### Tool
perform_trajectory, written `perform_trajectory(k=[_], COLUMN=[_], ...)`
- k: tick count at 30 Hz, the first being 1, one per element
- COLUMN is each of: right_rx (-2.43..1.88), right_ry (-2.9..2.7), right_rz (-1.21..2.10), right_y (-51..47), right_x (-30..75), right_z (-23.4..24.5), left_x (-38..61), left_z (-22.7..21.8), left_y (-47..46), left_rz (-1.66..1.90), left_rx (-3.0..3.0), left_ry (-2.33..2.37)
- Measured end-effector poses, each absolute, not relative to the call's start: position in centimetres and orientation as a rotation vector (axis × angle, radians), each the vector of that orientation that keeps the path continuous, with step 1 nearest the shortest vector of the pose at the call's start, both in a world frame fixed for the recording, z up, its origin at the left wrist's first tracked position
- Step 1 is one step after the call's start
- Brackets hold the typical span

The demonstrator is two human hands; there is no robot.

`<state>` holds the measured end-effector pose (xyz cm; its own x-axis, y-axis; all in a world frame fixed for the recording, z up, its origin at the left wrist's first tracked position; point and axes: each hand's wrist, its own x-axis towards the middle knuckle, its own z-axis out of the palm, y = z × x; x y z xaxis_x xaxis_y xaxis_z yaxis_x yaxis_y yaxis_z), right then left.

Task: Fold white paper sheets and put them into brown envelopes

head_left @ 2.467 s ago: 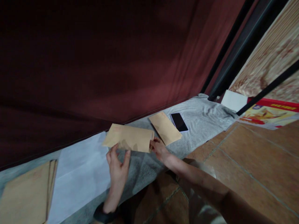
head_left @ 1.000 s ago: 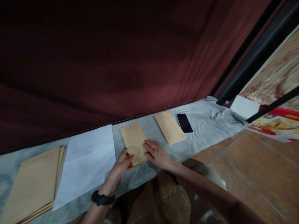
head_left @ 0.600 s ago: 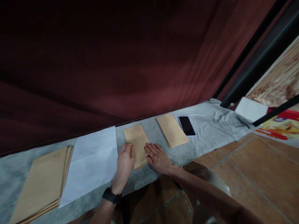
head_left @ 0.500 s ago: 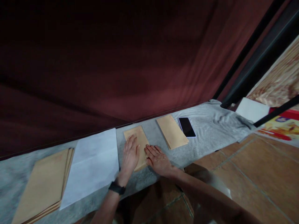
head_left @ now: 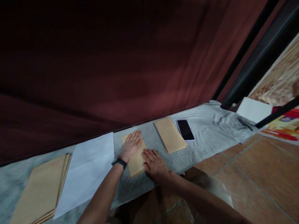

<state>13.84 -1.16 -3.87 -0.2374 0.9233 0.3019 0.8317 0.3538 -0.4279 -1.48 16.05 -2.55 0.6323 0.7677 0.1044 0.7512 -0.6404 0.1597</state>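
A brown paper envelope (head_left: 136,162) lies flat on the grey cloth in front of me. My left hand (head_left: 132,145), with a dark band at its wrist, rests flat across the envelope's upper part, fingers stretched out. Against its right edge lies my right hand (head_left: 155,163), palm down and fingers extended. To the right are more brown envelopes (head_left: 170,135), at least two overlapping. White paper sheets (head_left: 90,171), creased across the middle, lie to the left. Beyond them is a stack of larger-looking brown envelopes (head_left: 40,186).
A phone (head_left: 185,130) with a dark screen touches the right-hand envelopes. The grey cloth (head_left: 210,124) covers a narrow bench along a dark red curtain (head_left: 140,77). Black poles (head_left: 247,59), a white box (head_left: 254,109) and a tiled floor (head_left: 263,165) are at right.
My left hand has slid up and across the envelope toward its far right edge. My right hand stays by the right edge. The view has shifted slightly.
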Motion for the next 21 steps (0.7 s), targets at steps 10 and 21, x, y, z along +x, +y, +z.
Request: perform_trajectory(k=[10, 21], right_rx=[-1.337, -1.248], right_ry=[-2.254, -2.214], right_rz=[0.489, 0.621], right_y=[-0.4, -0.7], right_x=[17.4, 19.3], right_z=[-1.5, -1.1], left_x=[-3.9, -6.2], left_z=[-3.3, -2.1], left_y=[7.6, 0.5], left_rz=[0.245, 0.342], left_rx=[2.819, 2.612], left_ry=[1.082, 1.091])
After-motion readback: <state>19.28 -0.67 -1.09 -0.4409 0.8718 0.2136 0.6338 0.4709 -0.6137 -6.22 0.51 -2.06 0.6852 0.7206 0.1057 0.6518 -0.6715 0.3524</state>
